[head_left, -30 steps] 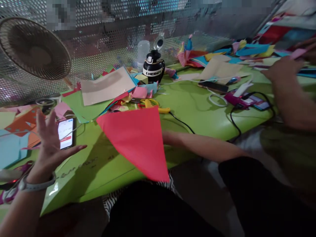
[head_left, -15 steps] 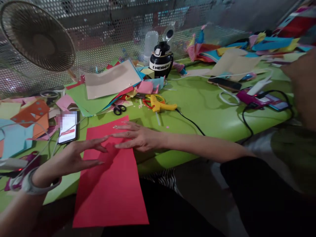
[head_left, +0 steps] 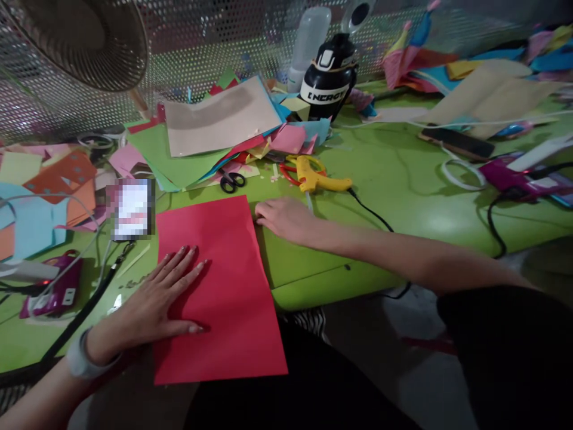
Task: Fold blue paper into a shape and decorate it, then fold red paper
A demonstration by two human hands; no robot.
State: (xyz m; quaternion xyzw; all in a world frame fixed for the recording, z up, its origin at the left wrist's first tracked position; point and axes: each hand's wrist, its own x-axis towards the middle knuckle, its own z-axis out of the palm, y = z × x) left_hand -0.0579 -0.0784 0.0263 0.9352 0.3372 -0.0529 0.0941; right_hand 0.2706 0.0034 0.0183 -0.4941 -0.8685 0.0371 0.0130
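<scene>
A sheet of red paper (head_left: 228,286) lies over the front edge of the green table, its lower part jutting past the edge. My left hand (head_left: 156,298) rests flat on the sheet's left half, fingers spread, a pale band round the wrist. Just beyond the paper's upper right edge is my right hand (head_left: 286,218), its fingers curled together on or close to the tabletop. Whatever those fingers may hold is hidden. Behind it sits a yellow hot glue gun (head_left: 311,176), and small black-handled scissors (head_left: 233,181) lie above the sheet.
A phone (head_left: 133,210) and a purple power strip (head_left: 58,283) with cables are at left. Stacked coloured paper (head_left: 219,122), a black bottle (head_left: 329,77) and a fan (head_left: 85,36) stand behind. Another purple power strip (head_left: 514,179) and a dark phone (head_left: 456,142) are at right.
My left hand has come down flat onto the red paper. My right hand has moved right, off the sheet, and its fingers have curled. The camera view has shifted.
</scene>
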